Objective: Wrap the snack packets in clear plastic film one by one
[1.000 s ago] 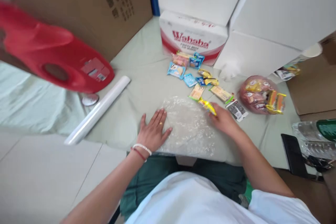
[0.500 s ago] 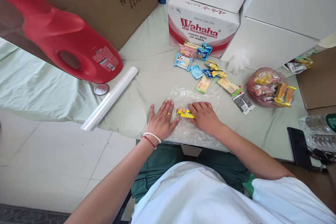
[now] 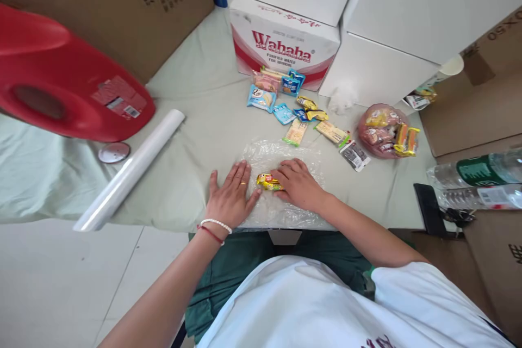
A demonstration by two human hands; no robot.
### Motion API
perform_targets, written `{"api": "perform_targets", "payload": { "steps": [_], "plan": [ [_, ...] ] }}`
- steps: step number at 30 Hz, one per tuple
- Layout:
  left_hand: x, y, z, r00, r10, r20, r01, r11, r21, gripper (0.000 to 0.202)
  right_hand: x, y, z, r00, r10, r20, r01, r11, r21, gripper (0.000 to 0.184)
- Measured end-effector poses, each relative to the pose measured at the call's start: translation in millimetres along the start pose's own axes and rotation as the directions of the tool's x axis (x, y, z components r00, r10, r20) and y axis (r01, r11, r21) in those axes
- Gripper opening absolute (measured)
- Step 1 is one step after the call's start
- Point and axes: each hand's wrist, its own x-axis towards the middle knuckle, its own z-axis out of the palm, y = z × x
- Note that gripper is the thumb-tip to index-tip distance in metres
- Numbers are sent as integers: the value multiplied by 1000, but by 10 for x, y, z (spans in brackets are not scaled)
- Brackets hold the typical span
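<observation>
My left hand (image 3: 229, 196) lies flat, fingers stretched, at the left edge of a crinkled sheet of clear plastic film (image 3: 261, 153). Its thumb reaches close to a small yellow snack packet (image 3: 266, 181) on the film. From the right, my right hand (image 3: 299, 184) has its fingers curled over the packet's right end, which they hide. Several other wrapped snacks lie beyond the film, among them a cream-coloured packet (image 3: 296, 133), a light blue packet (image 3: 283, 113) and a dark packet (image 3: 354, 155).
A white roll of film (image 3: 130, 168) lies on the left beside a round disc (image 3: 114, 153) and a big red jug (image 3: 77, 81). Behind stands a Wahaba-type water carton (image 3: 281, 38). To the right are a pink bowl of snacks (image 3: 367, 141), a phone (image 3: 429, 209) and plastic bottles (image 3: 481, 170).
The camera view has turned to the right, so everything sits further left in the picture. The yellow packet shows more of its printed face; both hands keep nearly the same places around it.
</observation>
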Motion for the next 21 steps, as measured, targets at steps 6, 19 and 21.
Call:
{"api": "perform_targets", "payload": {
  "steps": [6, 19, 21],
  "plan": [
    [3, -5, 8, 1000, 18, -20, -18, 1000, -15, 72, -1, 20, 1, 999, 54, 0, -54, 999, -4, 60],
    [10, -28, -33, 999, 27, -43, -28, 999, -28, 71, 1301, 1699, -575, 753, 555, -354, -472, 830, 297, 45],
    [10, -33, -39, 999, 25, -41, -26, 999, -25, 73, 1748, 2100, -692, 682, 613, -399, -521, 790, 324, 51]
  ]
}}
